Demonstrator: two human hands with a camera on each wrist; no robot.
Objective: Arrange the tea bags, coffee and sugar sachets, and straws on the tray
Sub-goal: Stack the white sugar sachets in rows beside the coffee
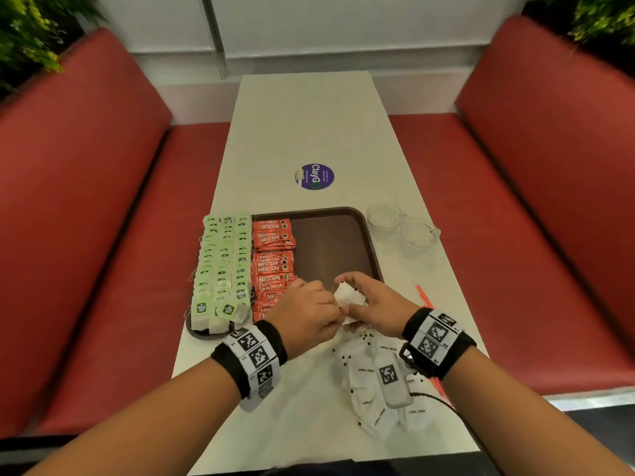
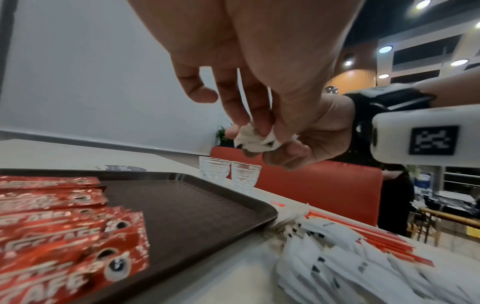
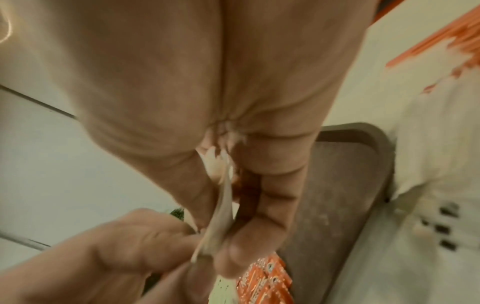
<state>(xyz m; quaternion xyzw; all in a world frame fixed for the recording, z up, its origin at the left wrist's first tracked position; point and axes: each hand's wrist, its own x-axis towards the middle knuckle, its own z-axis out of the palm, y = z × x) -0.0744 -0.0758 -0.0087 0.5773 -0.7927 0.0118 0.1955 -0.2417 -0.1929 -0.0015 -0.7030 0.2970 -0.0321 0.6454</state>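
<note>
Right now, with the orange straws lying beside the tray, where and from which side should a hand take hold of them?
Grip the orange straws as a bundle near their far ends, coming from above on the right. They lie flat and roughly parallel on the table; their near ends run under the sugar sachets and the right hand, so that part is likely awkward.

White table point(image 1: 309, 132) bears brown tray point(image 1: 367, 235), two glasses point(image 1: 402, 228), sugar sachets point(image 1: 374, 407), straws point(image 1: 424, 297)

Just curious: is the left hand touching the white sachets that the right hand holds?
Touching. The left wrist view shows left hand fingers pinching the white sachets.
</note>
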